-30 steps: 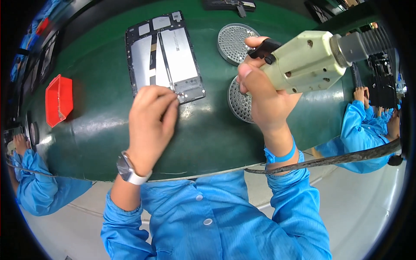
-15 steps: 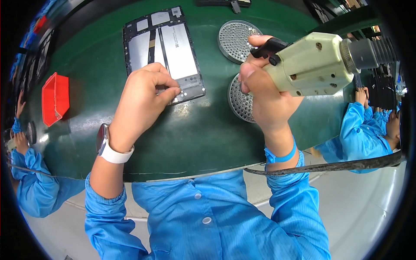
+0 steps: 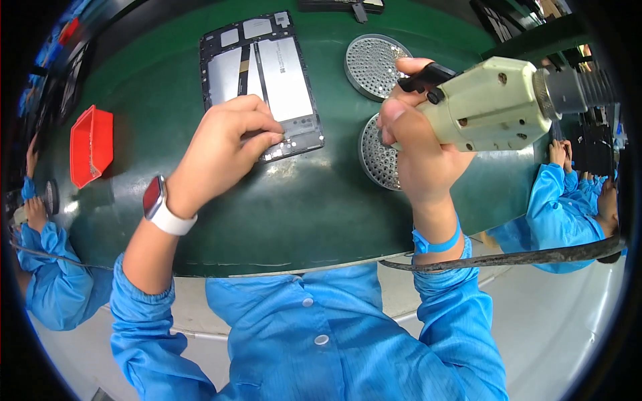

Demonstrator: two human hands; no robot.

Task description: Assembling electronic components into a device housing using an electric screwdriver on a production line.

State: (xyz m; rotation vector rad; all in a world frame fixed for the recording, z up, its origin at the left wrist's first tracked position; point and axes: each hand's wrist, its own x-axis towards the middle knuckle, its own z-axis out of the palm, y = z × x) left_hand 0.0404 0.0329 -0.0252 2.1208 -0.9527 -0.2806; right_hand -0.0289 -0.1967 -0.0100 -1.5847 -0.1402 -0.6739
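Note:
An opened tablet (image 3: 286, 77) lies on the green table, its silver battery area and black frame facing up. Over its near end is my left hand (image 3: 231, 137), thumb and forefinger pinched together by the small parts along the edge. Whatever lies between those fingertips is too small to make out. My right hand (image 3: 428, 157) is wrapped round a pale green electric screwdriver (image 3: 491, 103) with a black lever, held above the table. The screwdriver's tip is hidden or cannot be made out. Under and beyond this hand are two round trays full of small holes, a far one (image 3: 374, 67) and a near one (image 3: 376, 157).
A red bin (image 3: 92, 147) stands on the left of the table (image 3: 321, 214). At the far edge lies a black object (image 3: 341, 5). A dark cable (image 3: 521, 257) runs along the near right edge. People in blue sleeves are at both sides.
The whole view has shifted slightly, so table items appear a little to the right. My left forearm has swung outward to the left while its fingertips stay at the tablet's near end.

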